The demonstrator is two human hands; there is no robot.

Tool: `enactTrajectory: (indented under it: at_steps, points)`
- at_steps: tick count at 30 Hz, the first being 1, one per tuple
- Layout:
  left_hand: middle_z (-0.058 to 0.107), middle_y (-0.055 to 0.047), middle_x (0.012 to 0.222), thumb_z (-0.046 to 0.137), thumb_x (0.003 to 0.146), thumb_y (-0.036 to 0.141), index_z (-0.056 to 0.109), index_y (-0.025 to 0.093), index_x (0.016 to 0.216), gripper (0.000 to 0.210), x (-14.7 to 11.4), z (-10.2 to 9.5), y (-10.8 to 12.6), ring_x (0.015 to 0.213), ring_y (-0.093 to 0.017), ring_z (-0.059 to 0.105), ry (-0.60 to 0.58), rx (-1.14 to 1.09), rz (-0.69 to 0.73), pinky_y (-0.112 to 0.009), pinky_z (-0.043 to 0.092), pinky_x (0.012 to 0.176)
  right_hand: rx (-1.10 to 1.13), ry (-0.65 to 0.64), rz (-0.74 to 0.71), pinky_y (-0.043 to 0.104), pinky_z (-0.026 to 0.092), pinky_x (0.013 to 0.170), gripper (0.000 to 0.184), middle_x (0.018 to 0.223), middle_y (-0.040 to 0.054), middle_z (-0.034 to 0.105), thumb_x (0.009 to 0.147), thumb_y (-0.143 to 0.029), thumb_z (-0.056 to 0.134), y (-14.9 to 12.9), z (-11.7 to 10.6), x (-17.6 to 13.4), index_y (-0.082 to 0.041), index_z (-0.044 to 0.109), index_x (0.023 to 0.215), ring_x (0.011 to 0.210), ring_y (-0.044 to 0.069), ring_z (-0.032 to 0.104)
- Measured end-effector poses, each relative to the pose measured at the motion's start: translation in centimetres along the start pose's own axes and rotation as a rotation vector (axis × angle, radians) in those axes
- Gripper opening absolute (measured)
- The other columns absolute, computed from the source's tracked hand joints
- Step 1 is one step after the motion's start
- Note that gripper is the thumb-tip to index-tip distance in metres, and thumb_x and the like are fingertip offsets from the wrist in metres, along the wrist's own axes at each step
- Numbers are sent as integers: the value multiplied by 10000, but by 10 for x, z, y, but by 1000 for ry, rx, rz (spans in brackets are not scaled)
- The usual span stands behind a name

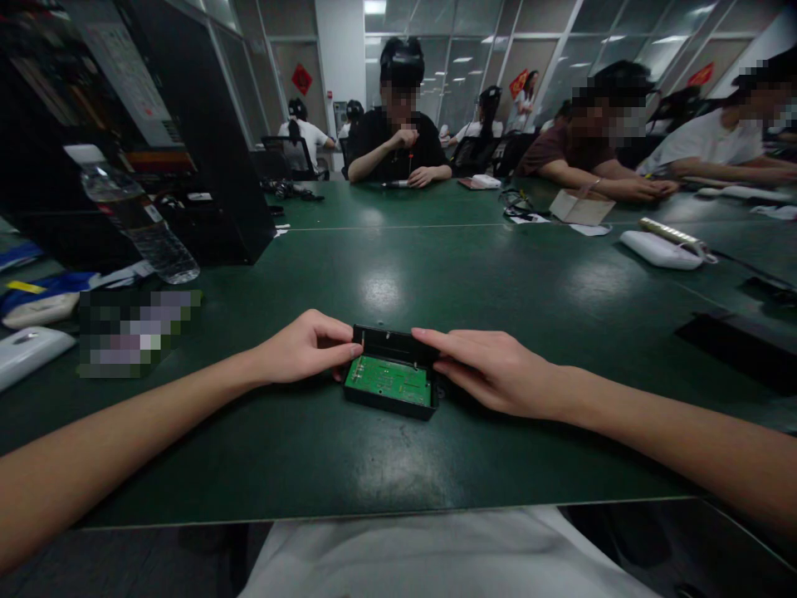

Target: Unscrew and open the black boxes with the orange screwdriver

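Note:
A small black plastic case [389, 405] rests on the green table in front of me, its lid [392, 344] raised at the far side. Inside it lies a green circuit board [392, 379]. My left hand [311, 349] pinches the case's left end, thumb at the inner edge and fingers partly hidden behind. On the other side, my right hand [498, 365] holds the right end, with its index finger along the top of the lid and the thumb lower down at the corner.
A water bottle [134, 212] and a black cabinet [205, 133] stand at the left. A black box [740, 349] and a white power bank-like item [661, 249] lie at the right. Across the table [299, 473] sits a person in black [402, 141], with others at the right.

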State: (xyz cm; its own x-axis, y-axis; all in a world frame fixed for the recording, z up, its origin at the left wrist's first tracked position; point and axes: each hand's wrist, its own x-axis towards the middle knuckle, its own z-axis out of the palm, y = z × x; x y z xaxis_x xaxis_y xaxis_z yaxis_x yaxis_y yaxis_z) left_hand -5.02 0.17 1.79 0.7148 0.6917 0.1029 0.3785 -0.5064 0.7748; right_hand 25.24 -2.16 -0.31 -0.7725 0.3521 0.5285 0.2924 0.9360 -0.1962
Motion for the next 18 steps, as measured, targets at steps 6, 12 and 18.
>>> enactTrajectory:
  at_steps: [6, 12, 18]
  points:
    - [660, -40, 659, 605, 940, 333, 728, 124, 758, 303, 0, 2, -3, 580, -123, 599, -15, -8, -1, -187, 457, 528, 36, -35, 26, 278, 562, 819, 559, 1122, 100, 714, 993, -198, 504, -5, -2, 1, -200, 355, 1532, 934, 164, 688]
    - [658, -43, 671, 618, 929, 324, 732, 115, 789, 276, -1, 4, -2, 583, -124, 594, 2, -6, -9, -190, 445, 518, 55, -5, 34, 266, 563, 827, 548, 1154, 87, 717, 985, -190, 522, -6, -3, 0, -209, 385, 1516, 947, 158, 702]
    - [647, -44, 671, 621, 927, 299, 729, 112, 769, 268, -1, 1, -3, 592, -121, 576, -40, -7, 29, -193, 428, 531, 19, 1, -8, 266, 567, 792, 570, 1087, 80, 722, 991, -179, 508, -6, -2, 0, -209, 343, 1536, 888, 155, 697]
